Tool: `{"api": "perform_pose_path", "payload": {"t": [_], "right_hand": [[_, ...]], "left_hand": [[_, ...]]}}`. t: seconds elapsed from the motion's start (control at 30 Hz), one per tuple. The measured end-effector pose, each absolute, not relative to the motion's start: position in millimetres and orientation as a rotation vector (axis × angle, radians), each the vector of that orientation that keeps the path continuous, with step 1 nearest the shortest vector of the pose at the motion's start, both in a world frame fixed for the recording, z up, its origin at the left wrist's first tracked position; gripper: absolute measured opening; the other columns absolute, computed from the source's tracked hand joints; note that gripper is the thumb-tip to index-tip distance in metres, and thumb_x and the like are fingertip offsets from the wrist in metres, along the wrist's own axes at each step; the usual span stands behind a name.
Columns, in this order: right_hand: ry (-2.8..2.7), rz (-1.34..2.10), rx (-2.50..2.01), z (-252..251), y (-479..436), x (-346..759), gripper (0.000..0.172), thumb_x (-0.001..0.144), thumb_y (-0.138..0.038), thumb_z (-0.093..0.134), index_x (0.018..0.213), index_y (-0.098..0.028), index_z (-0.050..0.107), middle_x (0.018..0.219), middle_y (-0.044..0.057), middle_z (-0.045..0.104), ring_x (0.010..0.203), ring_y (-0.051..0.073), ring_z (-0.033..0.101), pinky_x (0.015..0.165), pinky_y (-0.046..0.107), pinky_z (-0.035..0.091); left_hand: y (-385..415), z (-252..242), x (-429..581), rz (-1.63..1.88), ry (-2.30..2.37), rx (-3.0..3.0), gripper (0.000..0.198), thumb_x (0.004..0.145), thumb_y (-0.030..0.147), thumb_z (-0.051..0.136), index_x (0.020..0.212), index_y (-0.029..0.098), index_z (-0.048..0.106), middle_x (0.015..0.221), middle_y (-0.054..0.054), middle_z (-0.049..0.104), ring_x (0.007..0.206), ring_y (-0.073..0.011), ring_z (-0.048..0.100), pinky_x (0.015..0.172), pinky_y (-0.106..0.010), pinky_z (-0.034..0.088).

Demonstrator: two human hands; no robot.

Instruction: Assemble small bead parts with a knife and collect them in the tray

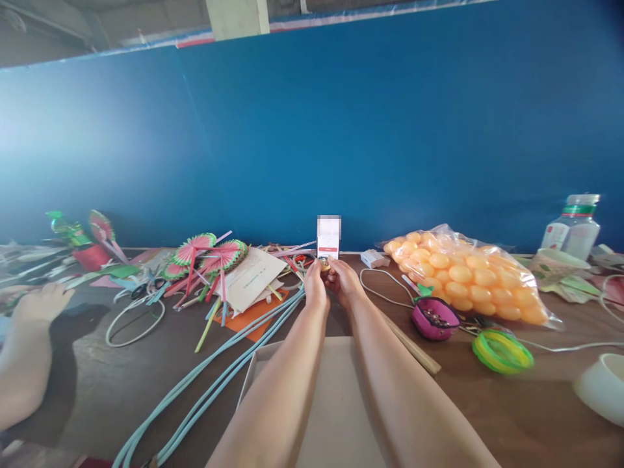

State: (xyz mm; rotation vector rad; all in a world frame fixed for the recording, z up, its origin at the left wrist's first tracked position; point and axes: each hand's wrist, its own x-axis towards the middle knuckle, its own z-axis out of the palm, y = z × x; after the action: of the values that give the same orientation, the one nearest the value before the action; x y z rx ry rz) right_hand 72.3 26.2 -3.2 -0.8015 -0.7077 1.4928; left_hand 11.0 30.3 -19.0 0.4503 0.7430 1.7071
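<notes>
Both my arms reach forward over a shallow cardboard box [336, 403] to the far middle of the brown table [487, 403]. My left hand [314, 285] and my right hand [344, 281] are side by side with fingers curled, pinching a small yellowish object [324, 264] between them. I cannot make out what the object is. Just behind it a small white card with a red band [328, 242] stands upright against the blue wall.
Left: light blue tubes [214, 383], paper fans and strips [209, 257], a white booklet [253, 278], another person's hand [39, 304]. Right: a bag of orange balls [468, 276], a purple bowl [435, 318], green rings [502, 351], a white cable [560, 344], a bottle [575, 227], a white cup [602, 387].
</notes>
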Motion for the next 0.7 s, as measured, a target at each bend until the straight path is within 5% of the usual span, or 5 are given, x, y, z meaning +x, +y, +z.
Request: {"api": "perform_pose_path", "payload": {"t": [0.7], "right_hand": [[-0.66, 1.486, -0.858, -5.8, 27.5, 72.4, 0.034, 0.056, -0.035, 0.085, 0.067, -0.021, 0.056, 0.051, -0.008, 0.044, 0.044, 0.006, 0.035, 0.041, 0.021, 0.038]], "left_hand": [[26.3, -15.5, 13.0, 1.719, 0.862, 0.516, 0.026, 0.074, 0.04, 0.068, 0.08, 0.014, 0.066, 0.067, -0.003, 0.063, 0.054, -0.0115, 0.055, 0.05, -0.022, 0.039]]}}
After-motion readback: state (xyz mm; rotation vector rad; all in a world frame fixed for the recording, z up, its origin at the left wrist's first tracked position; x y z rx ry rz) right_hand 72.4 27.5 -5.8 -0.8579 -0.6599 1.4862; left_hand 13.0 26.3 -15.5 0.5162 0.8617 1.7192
